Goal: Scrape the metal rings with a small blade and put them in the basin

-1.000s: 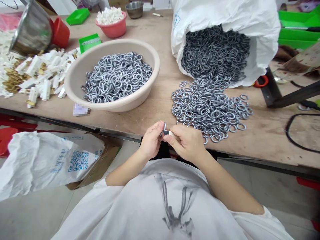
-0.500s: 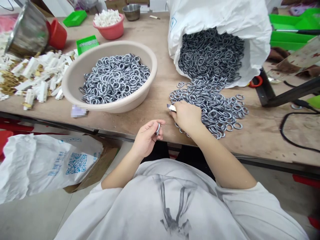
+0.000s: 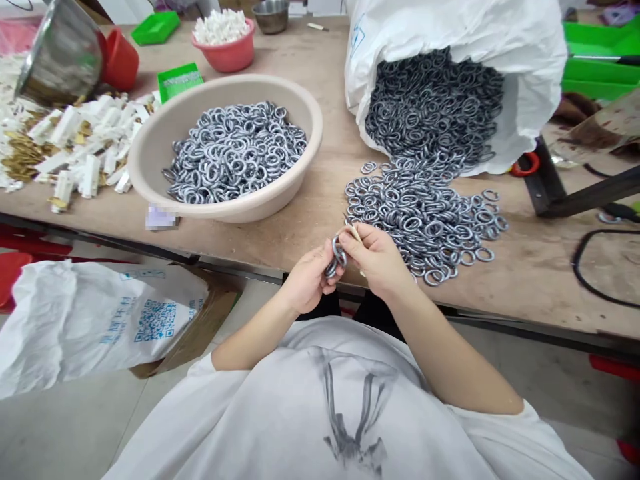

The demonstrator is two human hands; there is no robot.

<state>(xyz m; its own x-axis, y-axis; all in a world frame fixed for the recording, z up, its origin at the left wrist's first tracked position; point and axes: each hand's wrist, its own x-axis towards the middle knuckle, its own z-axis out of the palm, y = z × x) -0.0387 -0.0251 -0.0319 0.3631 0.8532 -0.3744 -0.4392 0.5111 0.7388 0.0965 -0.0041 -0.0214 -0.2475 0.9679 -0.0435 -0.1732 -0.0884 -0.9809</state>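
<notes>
My left hand (image 3: 311,279) is closed on grey rings (image 3: 331,269) in front of the table edge. My right hand (image 3: 381,259) meets it, with its fingertips at another grey ring (image 3: 339,251) between the two hands. A slim cream-coloured tool (image 3: 356,233) is gripped in my right hand; its working end is hidden. Just beyond that hand lies a loose pile of grey rings (image 3: 425,213). It spills from the mouth of a white sack (image 3: 535,87). Further left, a beige basin (image 3: 143,167) holds a heap of similar rings.
White and brass-coloured pieces (image 3: 65,143) lie at the left, near a tipped metal bowl (image 3: 60,57) and a red cup (image 3: 120,60). Green trays (image 3: 180,79) and a pink bowl of white parts (image 3: 227,55) stand behind. A black metal frame (image 3: 550,187) and cable (image 3: 583,267) are at the right.
My right hand has come away from the ring pile, down and toward my left hand, bringing a ring. My left hand has shifted right, and the hands now meet.
</notes>
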